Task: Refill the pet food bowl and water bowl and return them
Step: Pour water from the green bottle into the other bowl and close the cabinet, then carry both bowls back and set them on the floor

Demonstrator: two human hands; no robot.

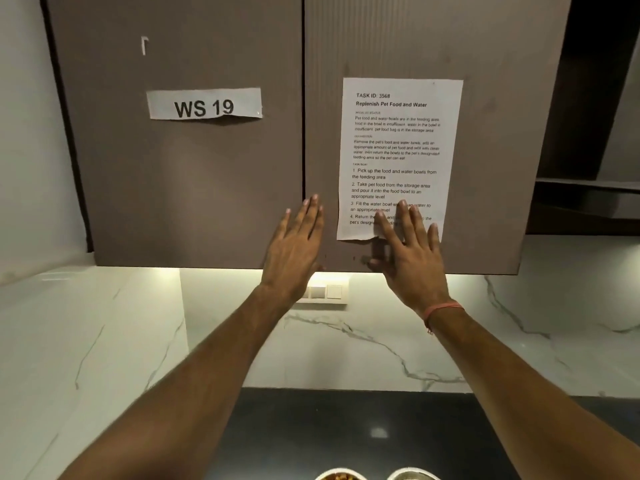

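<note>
Reaching up, left hand (294, 244) and right hand (412, 247) spread flat, empty, against the cabinet (207, 185). Far below it, food bowl (337, 475) then water bowl (414, 474) peek in, probably metal: rigid, slick, grab the rims.

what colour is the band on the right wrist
Orange-pink band on the right hand's wrist, clearest in the head view.

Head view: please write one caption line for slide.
Both open hands, left hand and right hand, raised before the task sheet.

Brown cabinet doors (180, 174), white grey-veined marble wall (346, 341) (black countertop (346, 427))
</note>
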